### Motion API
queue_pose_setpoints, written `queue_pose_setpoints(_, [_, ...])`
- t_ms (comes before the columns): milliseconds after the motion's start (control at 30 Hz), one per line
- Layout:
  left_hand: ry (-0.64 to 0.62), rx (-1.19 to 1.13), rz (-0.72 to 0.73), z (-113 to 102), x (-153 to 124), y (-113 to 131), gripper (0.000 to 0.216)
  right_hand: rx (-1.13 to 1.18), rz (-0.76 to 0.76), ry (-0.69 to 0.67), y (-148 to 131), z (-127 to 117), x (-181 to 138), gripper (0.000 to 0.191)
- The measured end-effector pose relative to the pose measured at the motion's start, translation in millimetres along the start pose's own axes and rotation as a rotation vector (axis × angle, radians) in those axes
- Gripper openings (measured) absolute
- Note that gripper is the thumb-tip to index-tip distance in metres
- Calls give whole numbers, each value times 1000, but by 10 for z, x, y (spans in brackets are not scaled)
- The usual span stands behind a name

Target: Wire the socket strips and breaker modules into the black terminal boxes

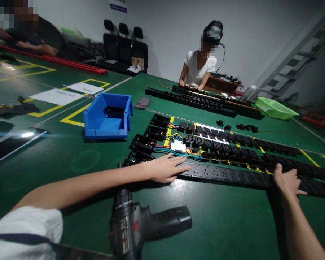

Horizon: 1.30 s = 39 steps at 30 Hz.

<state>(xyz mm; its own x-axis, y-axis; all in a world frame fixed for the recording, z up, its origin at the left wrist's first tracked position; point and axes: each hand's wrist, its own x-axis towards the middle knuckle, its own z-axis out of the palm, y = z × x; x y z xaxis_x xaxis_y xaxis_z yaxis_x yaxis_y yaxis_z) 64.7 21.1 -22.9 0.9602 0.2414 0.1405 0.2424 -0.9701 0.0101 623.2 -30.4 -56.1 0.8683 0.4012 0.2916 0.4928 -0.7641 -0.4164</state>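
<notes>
Hands flat on a long black socket strip

Head view: green matting [227,224] covers my bench, white walls behind. A blue bin [108,116], wired socket modules [205,142] and a cordless drill [140,224] surround it; a co-worker [198,65] sits opposite. My left hand [166,168] presses the socket strip [227,173] with fingers spread flat; my right hand [286,180] rests open further along.

Both palms lie flat on a long black power strip [232,175]: left hand [166,168] at its nine o'clock end, right hand [286,180] toward three. A cordless drill [140,225] lies at six o'clock.
</notes>
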Motion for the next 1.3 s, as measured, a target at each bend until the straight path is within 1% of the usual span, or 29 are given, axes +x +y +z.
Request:
queue_pose_setpoints(100, [15,-61,13,-155,9,-165,55,108,-114,77,-229,-181,-84,78])
queue_pose_setpoints(167, [46,-74,-52,-264,6,-361,49,207,-261,59,-491,-292,-152,68])
queue_pose_setpoints(200, [52,-73,-112,-308,-3,-482,46,264,-348,14,-651,-333,-198,60])
queue_pose_setpoints(267, [56,-62,-306,-364,-41,-750,42,379,-522,-125,-1008,-379,-330,52])
queue_pose_setpoints(333, [60,-53,-394,-376,-107,-1009,43,470,-707,-308,-1390,-374,-518,49])
queue_pose_setpoints(400, [61,-56,-449,-355,-189,-1215,45,509,-885,-510,-1766,-324,-743,47])
queue_pose_setpoints(467, [56,-68,-478,-316,-271,-1347,47,501,-1048,-659,-2108,-239,-966,43])
queue_pose_setpoints(533, [52,-82,-493,-272,-337,-1414,49,463,-1177,-735,-2389,-129,-1149,38])
queue_pose_setpoints(600, [56,-94,-501,-231,-385,-1446,49,407,-1261,-754,-2585,-7,-1278,35])
queue_pose_setpoints(700, [73,-103,-501,-179,-425,-1473,47,308,-1314,-762,-2701,166,-1379,37])
queue_pose_setpoints(867, [93,-107,-489,-133,-427,-1510,38,182,-1362,-786,-2613,343,-1383,53])
queue_pose_setpoints(967, [97,-106,-487,-129,-405,-1524,36,152,-1382,-753,-2565,378,-1338,55])
queue_pose_setpoints(1167, [91,-104,-476,-103,-387,-1553,32,95,-1422,-722,-2577,369,-1302,50])
queue_pose_setpoints(1300, [98,-97,-482,-83,-382,-1557,34,56,-1416,-720,-2596,350,-1321,44])
